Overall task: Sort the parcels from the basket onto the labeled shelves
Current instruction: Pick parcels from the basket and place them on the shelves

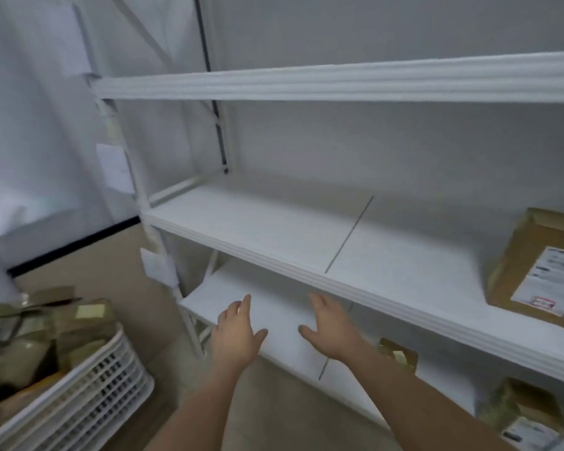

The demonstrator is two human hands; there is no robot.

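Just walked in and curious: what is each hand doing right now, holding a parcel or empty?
Left hand: open, fingers spread, holding nothing.
Right hand: open, fingers spread, holding nothing.

The shelves (274, 229) look matt white, probably painted metal, the basket (88, 395) slotted white plastic, the parcels (534, 271) brown cardboard with paper labels.

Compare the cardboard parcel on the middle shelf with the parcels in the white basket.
The shelf parcel stands alone on the middle shelf; the basket parcels are heaped together in the white basket. The shelf parcel's printed label faces the camera; the heap mostly shows plain sides. All look like brown cardboard.
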